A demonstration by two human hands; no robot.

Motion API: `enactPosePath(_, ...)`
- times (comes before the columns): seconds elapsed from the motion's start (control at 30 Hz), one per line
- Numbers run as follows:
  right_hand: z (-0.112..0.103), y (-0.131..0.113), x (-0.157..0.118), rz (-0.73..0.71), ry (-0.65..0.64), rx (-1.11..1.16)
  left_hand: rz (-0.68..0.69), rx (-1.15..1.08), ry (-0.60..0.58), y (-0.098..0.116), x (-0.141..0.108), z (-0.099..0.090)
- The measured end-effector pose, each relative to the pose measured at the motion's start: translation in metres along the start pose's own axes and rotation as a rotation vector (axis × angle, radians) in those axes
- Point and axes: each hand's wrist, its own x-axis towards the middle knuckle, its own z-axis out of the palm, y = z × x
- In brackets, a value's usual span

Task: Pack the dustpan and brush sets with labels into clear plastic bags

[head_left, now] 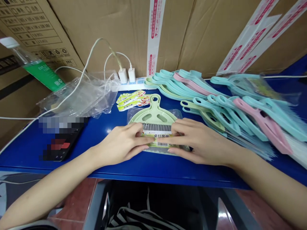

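A pale green dustpan [154, 110] with a grey-bristled brush [157, 127] lies flat in a clear plastic bag [177, 114], handle pointing away from me. Across its lower part sits a yellow-green printed label [161, 135]. My left hand [124, 140] is closed on the left side of the bagged set, forefinger along the label and thumb below. From the right, my right hand [198, 140] grips the other side in the same way, its fingertips on the label. Whether the label is inside the bag or on top, I cannot tell.
Spare labels [130, 101] lie behind the set. Blue, green and pink dustpans [177, 84] and brushes [222, 113] are piled at right. At left are plastic bags [83, 95], a black, partly blurred object [64, 140], a bottle [43, 73] and a white cable [82, 75]. A power strip [136, 84] stands behind.
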Motion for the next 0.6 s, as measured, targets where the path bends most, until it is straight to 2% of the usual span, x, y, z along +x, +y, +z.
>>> enactPosePath(0.33,0.005,-0.002,0.0,0.033,-0.025,0.012,-0.031,0.02,-0.046,0.0,0.002,-0.004)
enactPosePath(0.47,0.004,-0.002,0.0,0.068,-0.031,0.056,-0.061,-0.057,-0.036,-0.003,0.001,-0.008)
enactPosePath(0.6,-0.002,0.001,-0.003,0.127,-0.062,0.1,-0.124,-0.147,-0.087,-0.008,-0.001,-0.014)
